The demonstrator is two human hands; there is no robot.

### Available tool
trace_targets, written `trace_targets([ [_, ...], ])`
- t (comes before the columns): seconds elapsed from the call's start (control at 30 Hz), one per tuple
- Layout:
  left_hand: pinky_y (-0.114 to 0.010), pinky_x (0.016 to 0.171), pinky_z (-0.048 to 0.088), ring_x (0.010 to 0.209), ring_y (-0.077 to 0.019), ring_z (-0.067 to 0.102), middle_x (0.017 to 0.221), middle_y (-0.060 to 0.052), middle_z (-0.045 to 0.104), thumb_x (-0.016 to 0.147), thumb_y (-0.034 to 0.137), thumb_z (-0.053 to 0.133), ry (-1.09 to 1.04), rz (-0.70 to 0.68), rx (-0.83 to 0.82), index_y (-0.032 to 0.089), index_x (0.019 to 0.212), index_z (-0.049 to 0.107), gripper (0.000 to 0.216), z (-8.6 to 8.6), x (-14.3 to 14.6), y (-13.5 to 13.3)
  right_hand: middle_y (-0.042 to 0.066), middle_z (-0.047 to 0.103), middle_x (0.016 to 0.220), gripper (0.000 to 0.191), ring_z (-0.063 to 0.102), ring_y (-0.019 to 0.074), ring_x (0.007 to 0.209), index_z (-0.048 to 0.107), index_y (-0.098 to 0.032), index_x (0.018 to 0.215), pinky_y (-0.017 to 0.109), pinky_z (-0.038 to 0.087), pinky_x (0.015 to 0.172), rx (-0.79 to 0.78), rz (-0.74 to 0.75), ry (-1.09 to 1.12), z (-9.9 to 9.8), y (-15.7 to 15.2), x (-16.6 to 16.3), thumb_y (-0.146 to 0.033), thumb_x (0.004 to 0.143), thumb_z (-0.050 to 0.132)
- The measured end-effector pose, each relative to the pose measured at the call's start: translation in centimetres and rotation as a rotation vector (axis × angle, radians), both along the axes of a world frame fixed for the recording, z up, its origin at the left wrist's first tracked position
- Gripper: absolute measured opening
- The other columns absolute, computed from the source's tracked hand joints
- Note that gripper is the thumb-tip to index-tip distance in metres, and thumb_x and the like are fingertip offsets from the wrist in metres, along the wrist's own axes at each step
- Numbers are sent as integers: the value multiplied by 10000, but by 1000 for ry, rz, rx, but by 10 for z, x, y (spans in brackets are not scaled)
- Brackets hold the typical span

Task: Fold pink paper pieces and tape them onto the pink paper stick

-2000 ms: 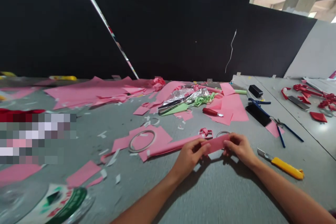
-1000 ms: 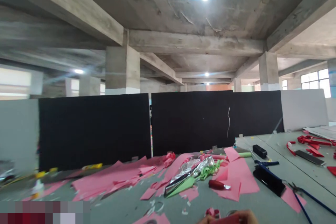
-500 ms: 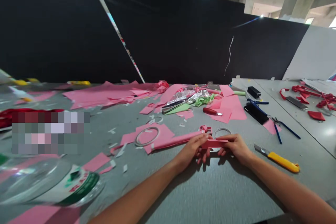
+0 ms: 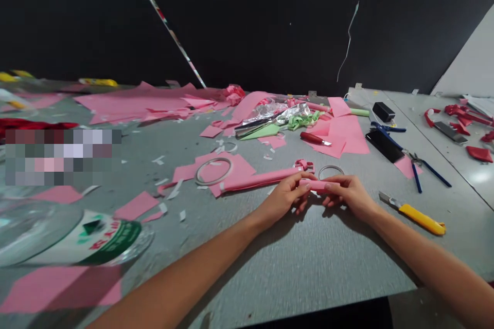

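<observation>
Paper strip (image 4: 317, 185), pink and narrow, spans the gap between both hands over the grey table (image 4: 293, 262), its long axis running crosswise. Neither hand is nearer: the left hand (image 4: 290, 193) pinches its left end and the right hand (image 4: 352, 195) its right end, thumbs on the near side, fingers curled. Both forearms slant inward from the near side. Whether the strip touches the table, I cannot tell. Long pink roll (image 4: 262, 179) lies just beyond the left hand, thin ring (image 4: 331, 166) just beyond the right, yellow knife (image 4: 422, 219) farther right.
</observation>
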State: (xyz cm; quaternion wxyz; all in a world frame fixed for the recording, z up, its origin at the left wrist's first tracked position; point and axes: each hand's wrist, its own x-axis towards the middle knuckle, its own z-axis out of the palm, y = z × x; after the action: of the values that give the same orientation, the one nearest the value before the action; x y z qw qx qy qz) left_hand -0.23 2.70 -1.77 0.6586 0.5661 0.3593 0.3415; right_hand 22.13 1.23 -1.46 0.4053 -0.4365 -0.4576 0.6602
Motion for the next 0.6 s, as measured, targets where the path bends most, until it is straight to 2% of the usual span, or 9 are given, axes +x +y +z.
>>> trace_targets([
  [0.17, -202, 480, 380, 472, -104, 556, 606, 89, 537, 999, 377, 650, -70, 22, -44, 196, 1257, 560, 328, 6, 1, -4, 124, 809, 908, 501, 765, 173, 646, 788, -83, 1181, 269, 650, 575, 9, 6, -22, 4, -3, 1, -430, 838, 901],
  [0.3, -187, 454, 354, 452, -93, 542, 595, 103, 490, 1014, 419, 650, -82, 1, -59, 216, 1165, 554, 271, 10, 2, -6, 113, 809, 881, 528, 771, 183, 653, 785, -84, 1188, 279, 655, 584, 1, 19, -25, 6, -4, 0, -454, 831, 907],
  [0.47, -190, 446, 395, 462, -96, 557, 650, 77, 564, 1023, 408, 638, -44, -29, -62, 211, 1147, 549, 249, 10, 2, -6, 94, 808, 827, 512, 782, 179, 684, 785, -78, 1203, 274, 656, 648, 14, 41, -32, 5, -4, 1, -420, 840, 905],
  [0.6, -194, 466, 399, 465, -88, 541, 647, 89, 503, 1016, 390, 631, -63, -17, -33, 197, 1111, 567, 224, 7, 4, -5, 87, 816, 833, 499, 786, 178, 691, 783, -91, 1205, 265, 644, 643, 16, 37, -46, 7, -5, 1, -411, 840, 901],
])
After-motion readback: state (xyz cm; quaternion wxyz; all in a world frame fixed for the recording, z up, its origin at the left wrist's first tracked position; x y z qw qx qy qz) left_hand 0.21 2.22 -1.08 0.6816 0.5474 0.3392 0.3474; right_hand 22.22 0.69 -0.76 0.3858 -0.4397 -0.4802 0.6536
